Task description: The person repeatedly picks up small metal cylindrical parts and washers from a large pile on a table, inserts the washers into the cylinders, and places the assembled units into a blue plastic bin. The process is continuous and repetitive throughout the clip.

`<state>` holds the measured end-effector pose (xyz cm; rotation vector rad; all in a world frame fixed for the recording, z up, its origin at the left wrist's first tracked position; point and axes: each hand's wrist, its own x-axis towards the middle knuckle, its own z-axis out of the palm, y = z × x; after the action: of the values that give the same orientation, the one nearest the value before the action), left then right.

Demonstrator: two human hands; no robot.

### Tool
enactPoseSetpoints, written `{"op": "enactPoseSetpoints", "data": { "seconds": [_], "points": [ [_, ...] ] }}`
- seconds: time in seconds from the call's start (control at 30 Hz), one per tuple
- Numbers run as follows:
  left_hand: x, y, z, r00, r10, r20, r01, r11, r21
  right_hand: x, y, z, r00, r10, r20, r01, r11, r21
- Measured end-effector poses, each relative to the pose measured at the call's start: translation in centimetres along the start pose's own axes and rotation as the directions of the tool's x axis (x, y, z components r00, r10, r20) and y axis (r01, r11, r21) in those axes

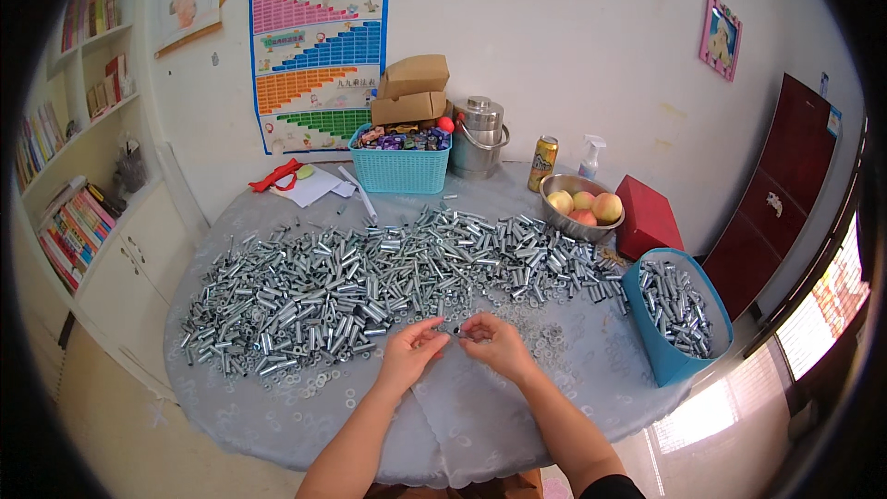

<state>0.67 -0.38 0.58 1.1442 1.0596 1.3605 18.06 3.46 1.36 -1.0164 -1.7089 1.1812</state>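
Note:
My left hand and my right hand are held close together above the near middle of the table, fingertips almost touching. The right fingers pinch a small shiny metal part, seemingly a ring or the end of a sleeve. Thumb and fingers of the left hand are closed in a pinch; what they hold is too small to make out. Just beyond the hands spreads a wide heap of silvery metal sleeves and bolts. Loose flat washers lie scattered to the right of my right hand.
At right, a blue bin holds more metal sleeves. Behind it stand a red box and a steel bowl of fruit. Along the wall are a drink can, a spray bottle, a metal pot and a turquoise basket.

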Motion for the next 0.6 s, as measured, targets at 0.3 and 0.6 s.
{"op": "enactPoseSetpoints", "data": {
  "seconds": [0.3, 0.6],
  "points": [
    [0.2, 0.7, -0.3, 0.984, -0.144, -0.108, 0.101, 0.940, -0.327, 0.6, 1.4, -0.9, 0.975, 0.059, -0.213, 0.034, 0.912, 0.408],
    [0.1, 0.6, -0.5, 0.975, -0.214, -0.062, 0.168, 0.887, -0.431, 0.1, 0.9, -0.3, 0.998, 0.036, -0.052, -0.004, 0.858, 0.514]
  ]
}}
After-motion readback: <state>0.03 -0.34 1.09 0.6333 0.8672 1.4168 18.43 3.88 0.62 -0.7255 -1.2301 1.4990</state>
